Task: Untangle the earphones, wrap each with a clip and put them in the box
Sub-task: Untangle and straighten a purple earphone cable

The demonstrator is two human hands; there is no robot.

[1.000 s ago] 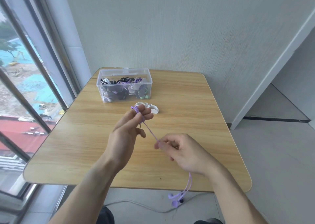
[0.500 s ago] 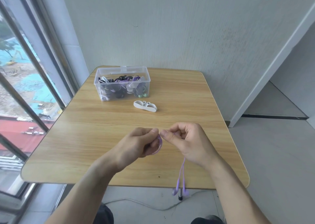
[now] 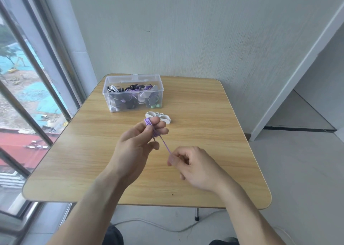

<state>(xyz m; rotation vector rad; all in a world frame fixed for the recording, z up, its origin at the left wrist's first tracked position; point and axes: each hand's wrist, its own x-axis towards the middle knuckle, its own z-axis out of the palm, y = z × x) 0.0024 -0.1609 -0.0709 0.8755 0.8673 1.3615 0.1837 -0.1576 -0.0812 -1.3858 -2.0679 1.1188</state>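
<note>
Head view: the left hand (image 3: 137, 147) is raised over the middle of the desk (image 3: 214, 118), its fingers (image 3: 157, 124) held together and upright with the purple earphone cord (image 3: 149, 122) looped around them in several turns. From that bundle a single taut strand runs down and toward the near edge to the right hand (image 3: 195, 167), whose thumb and forefinger are pinched shut on it. Where the cord goes past the right hand cannot be seen, so the earbuds are out of sight and how much cord is left unwound cannot be told.

A white clip (image 3: 161, 117) lies flat on the desk just beyond the left hand's fingertips, between the hands and the clear plastic box (image 3: 133, 92). The box stands open near the far left corner and already holds a number of bundled earphones, white, black, purple and grey among them, some with clips on.

Judging by this, most of the job looks done: the box is well filled and only one clip is out on the desk, with no tangled pile in sight. The purple pair appears free of knots and partly coiled. Left to do, as far as can be seen: finish winding the strand, fasten the coil with the white clip, and set it in the box.
</note>
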